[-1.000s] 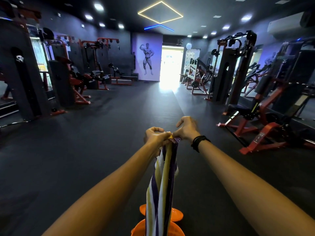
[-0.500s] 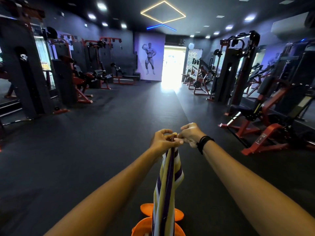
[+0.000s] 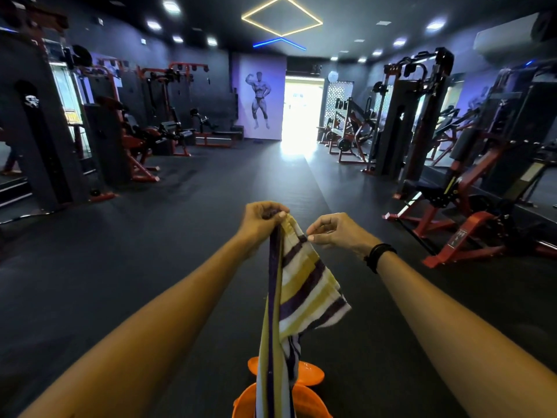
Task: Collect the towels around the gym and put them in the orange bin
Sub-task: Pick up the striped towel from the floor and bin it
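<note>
A towel (image 3: 301,285) striped in purple, yellow and white hangs from both my hands in front of me. My left hand (image 3: 261,220) grips its bunched top end. My right hand (image 3: 334,230) pinches an upper corner of the towel a little to the right, so the cloth spreads between the hands. The towel's lower end drops into the orange bin (image 3: 244,399) at the bottom edge of the view. The bin's orange lid (image 3: 310,375) lies on the floor just behind it.
Dark rubber floor (image 3: 180,251) stretches ahead to a bright doorway (image 3: 301,113). Red and black weight machines (image 3: 126,137) line the left side. More red-framed machines (image 3: 470,206) stand along the right, close to my right arm.
My hands have moved apart. The right hand drew a corner of the towel to the right, so the bunched cloth opened into a wider flap. Both hands sit slightly lower in view.
</note>
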`<state>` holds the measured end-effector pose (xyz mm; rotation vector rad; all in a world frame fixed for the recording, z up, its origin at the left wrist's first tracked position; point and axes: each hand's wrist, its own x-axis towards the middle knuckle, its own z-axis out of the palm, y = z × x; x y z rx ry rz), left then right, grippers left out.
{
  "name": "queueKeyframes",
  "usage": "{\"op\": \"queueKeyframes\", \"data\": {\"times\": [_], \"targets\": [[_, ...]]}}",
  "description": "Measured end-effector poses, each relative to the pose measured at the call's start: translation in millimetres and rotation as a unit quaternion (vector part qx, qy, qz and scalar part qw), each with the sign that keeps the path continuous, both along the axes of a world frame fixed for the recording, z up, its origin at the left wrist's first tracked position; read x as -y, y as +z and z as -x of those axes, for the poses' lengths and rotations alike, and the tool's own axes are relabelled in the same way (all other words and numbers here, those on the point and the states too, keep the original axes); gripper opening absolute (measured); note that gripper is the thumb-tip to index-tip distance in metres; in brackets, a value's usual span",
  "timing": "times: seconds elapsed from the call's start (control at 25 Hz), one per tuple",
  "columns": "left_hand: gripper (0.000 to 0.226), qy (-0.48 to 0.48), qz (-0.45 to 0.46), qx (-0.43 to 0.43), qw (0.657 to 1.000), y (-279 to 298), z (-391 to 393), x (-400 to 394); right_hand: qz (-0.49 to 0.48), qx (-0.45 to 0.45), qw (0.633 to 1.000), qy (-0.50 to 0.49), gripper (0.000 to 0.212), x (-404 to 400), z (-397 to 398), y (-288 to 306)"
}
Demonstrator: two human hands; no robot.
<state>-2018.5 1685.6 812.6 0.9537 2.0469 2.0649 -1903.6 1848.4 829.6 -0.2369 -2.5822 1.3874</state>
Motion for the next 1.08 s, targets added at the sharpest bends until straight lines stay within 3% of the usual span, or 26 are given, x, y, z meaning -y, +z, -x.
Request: {"op": "queueKeyframes", "data": {"times": [0.08, 0.16, 0.24, 0.32, 0.4, 0.48, 0.56, 0.68, 0.76, 0.84, 0.88, 0.96, 1.08], "targets": [[0.016, -0.008, -0.003, -0.003, 1.000, 13.8, 5.0, 2.2, -0.010, -0.035, 0.999, 0.025, 0.011, 4.5, 1.7, -3.5], [0.014, 0.002, -0.003, -0.002, 1.000, 22.3, 7.7, 3.3, -0.031, -0.126, 0.992, 0.013, 0.013, 10.8, 9.0, -6.3], [0.011, 0.021, 0.003, 0.000, 1.000, 27.6, 10.8, 2.9, -0.079, -0.205, 0.975, -0.022, 0.016, 15.5, 18.0, -7.5], [0.008, 0.024, 0.010, -0.008, 1.000, 33.9, 12.8, 3.8, -0.143, -0.230, 0.962, -0.025, 0.012, 19.2, 23.7, -7.2], [0.010, 0.012, 0.003, -0.019, 1.000, 42.9, 12.3, 5.6, -0.158, -0.168, 0.973, 0.019, 0.003, 24.4, 25.5, -8.1], [0.013, 0.024, -0.014, -0.030, 0.999, 52.5, 13.9, 9.8, -0.113, -0.017, 0.991, 0.067, 0.035, 26.7, 26.0, -11.5], [0.014, 0.081, -0.026, -0.041, 0.996, 60.4, 23.3, 18.0, -0.121, 0.152, 0.978, 0.075, 0.065, 26.3, 20.8, -17.9], [0.013, 0.174, -0.040, -0.030, 0.983, 63.7, 50.5, 38.7, -0.309, 0.243, 0.911, 0.128, 0.041, 5.0, 9.0, -27.8], [0.009, 0.222, -0.019, -0.036, 0.974, 61.0, 63.9, 57.4, -0.346, 0.145, 0.924, 0.077, 0.048, -21.6, 5.8, -25.8], [0.007, 0.268, 0.026, -0.070, 0.960, 52.5, 71.5, 77.1, -0.212, -0.040, 0.976, -0.041, 0.046, -45.3, 3.7, -15.5], [0.006, 0.283, 0.051, -0.091, 0.953, 47.3, 73.2, 85.9, -0.130, -0.114, 0.981, -0.083, 0.042, -53.9, 3.0, -8.6], [0.005, 0.275, 0.094, -0.122, 0.949, 39.0, 75.5, 96.4, -0.014, -0.198, 0.973, -0.114, 0.037, -59.7, 3.2, 5.9], [0.011, 0.269, 0.120, -0.146, 0.945, 38.6, 79.6, 97.9, 0.011, -0.253, 0.959, -0.124, 0.053, -61.7, 6.7, 22.1]]}}
